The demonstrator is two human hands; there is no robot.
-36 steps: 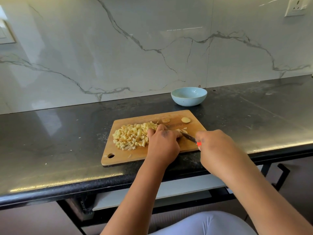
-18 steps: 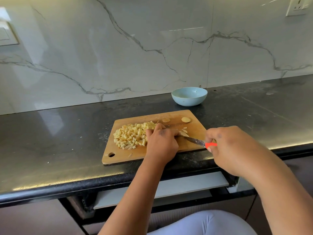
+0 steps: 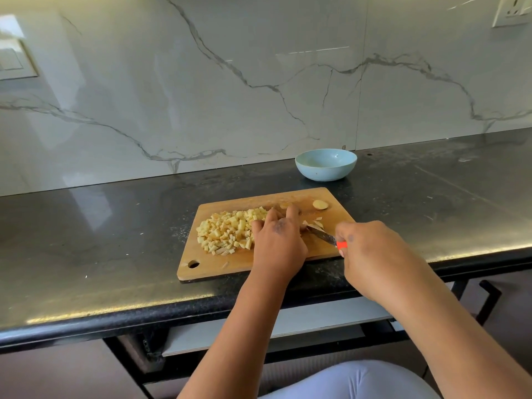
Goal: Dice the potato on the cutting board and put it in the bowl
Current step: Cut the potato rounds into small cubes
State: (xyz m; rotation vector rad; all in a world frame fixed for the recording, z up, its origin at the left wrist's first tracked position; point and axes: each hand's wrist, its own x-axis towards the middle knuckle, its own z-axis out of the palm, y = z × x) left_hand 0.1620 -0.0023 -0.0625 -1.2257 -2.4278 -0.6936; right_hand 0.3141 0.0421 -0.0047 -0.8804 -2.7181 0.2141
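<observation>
Two hands working over the wooden cutting board (image 3: 339, 249), lying near the front edge of the dark countertop (image 3: 86, 231). Left hand (image 3: 277, 240) resting palm-down at the middle of the board, fingers curled over potato strips (image 3: 315, 223) at their right side, pressing them down; exact grasp partly hidden by the back of the hand. Right hand (image 3: 371, 254) hovering over the board's front right corner, wrapping around the red handle of a small knife (image 3: 322, 235), blade pointing left toward the strips, tip disappearing behind the left hand.

Heaped on the left half of the board, a pile of diced potato (image 3: 227, 231), pale yellow cubes touching the left hand's little-finger side. Sitting near the board's back right corner, a round potato end piece (image 3: 320, 204), apart from the rest. Showing at the front left corner of the board, a hanging hole.

Standing behind the board's back right corner, close to the marble wall (image 3: 201, 96), a light blue bowl (image 3: 326, 165), nothing seen in the part of its inside showing from here, not touching the board.

Showing at the bottom edge, a knee in pale fabric.
</observation>
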